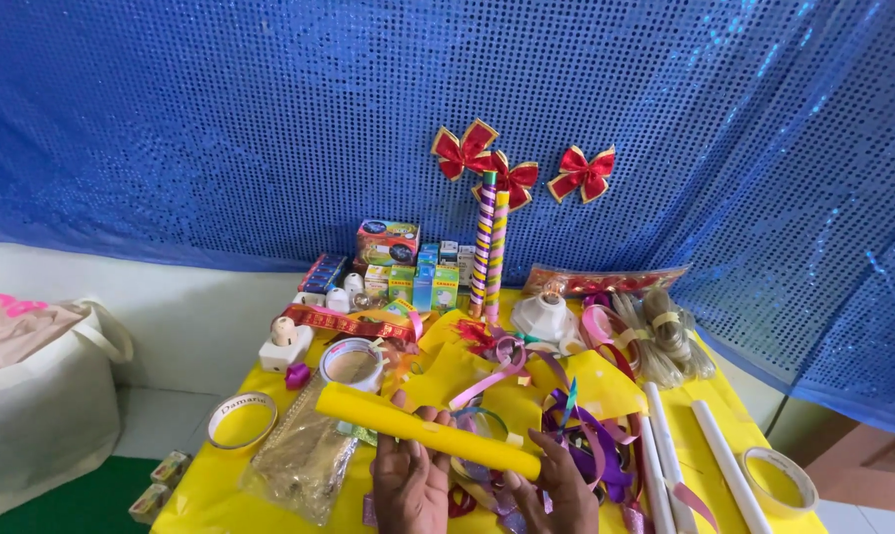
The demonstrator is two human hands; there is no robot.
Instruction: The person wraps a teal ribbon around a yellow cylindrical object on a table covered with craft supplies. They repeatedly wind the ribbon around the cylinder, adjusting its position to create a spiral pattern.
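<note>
While both hands gripped it from beneath, the yellow tube (428,431) lay low over the bench (195,499), long axis running upper left to lower right; left hand (410,482) clasped near mid-length, right hand (558,485) nearer the lower-right end, above loose ribbons (591,445).

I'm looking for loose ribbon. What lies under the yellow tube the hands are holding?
Under the yellow tube, curled purple ribbons and a clear tape ring lie on the yellow table. The left hand and right hand cover whatever lies directly beneath them.
</note>
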